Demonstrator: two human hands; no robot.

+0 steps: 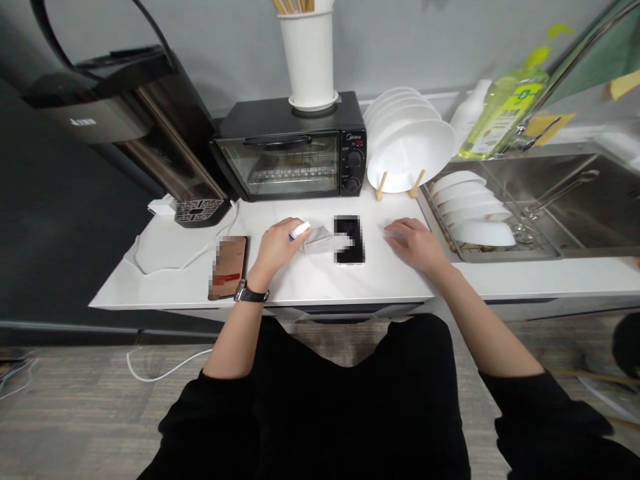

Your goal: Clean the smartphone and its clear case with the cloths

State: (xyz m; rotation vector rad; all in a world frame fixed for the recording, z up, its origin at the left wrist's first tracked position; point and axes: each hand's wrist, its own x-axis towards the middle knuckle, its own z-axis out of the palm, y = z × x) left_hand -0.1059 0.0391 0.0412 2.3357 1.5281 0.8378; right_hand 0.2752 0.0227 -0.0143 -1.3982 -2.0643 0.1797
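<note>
My left hand [278, 245], with a black-strapped watch on its wrist, is closed around a small white object [300, 231] with a blue part. Most of that object is hidden by my fingers, so its kind is unclear. A pale grey cloth [318, 240] lies on the counter against the same hand's fingers; whether they grip it too, I cannot tell. To the cloth's right is a dark phone-like rectangle [356, 248], partly pixelated. My right hand [414, 244] rests on the countertop right of it, fingers stretched out and holding nothing. Left of my watch lies a phone [231, 267] with a lit screen.
Along the wall stand a tall water dispenser [165, 143], a black toaster oven [295, 160] with a white utensil holder [310, 60] on top, and a rack of white plates [410, 150]. Bowls [475, 213] and a sink [590, 207] are at right. A white cable [173, 268] crosses the left.
</note>
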